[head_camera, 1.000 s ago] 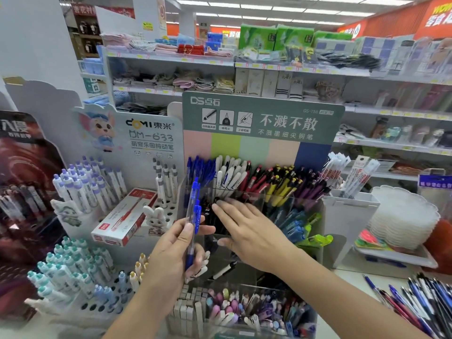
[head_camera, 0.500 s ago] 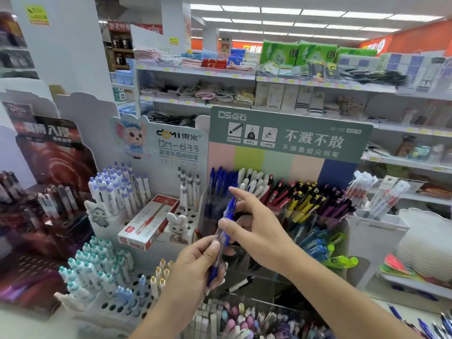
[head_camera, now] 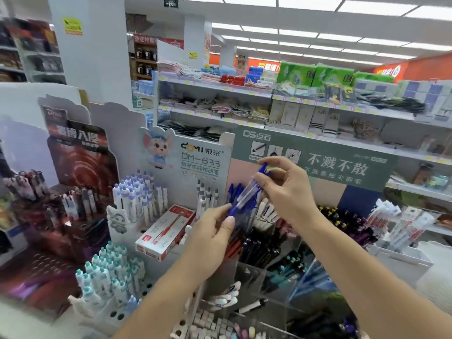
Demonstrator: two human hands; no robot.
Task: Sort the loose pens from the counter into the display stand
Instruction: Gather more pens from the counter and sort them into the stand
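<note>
Far left of the worktop: white stand w/ purple-cap pens (head_camera: 137, 196), teal-cap ones (head_camera: 107, 272) below, red-and-white box (head_camera: 166, 232) lying beside them. Your left hand (head_camera: 212, 237) pinches the lower end of a blue pen (head_camera: 244, 199), thumb and fingers (head_camera: 228, 222) clamped on the barrel. Pen is tilted, held in the air in front of the display stand (head_camera: 315, 162), over its blue-pen section. Your right hand (head_camera: 286, 192) grips the pen's upper end, fingers curled round it near the cap.
</note>
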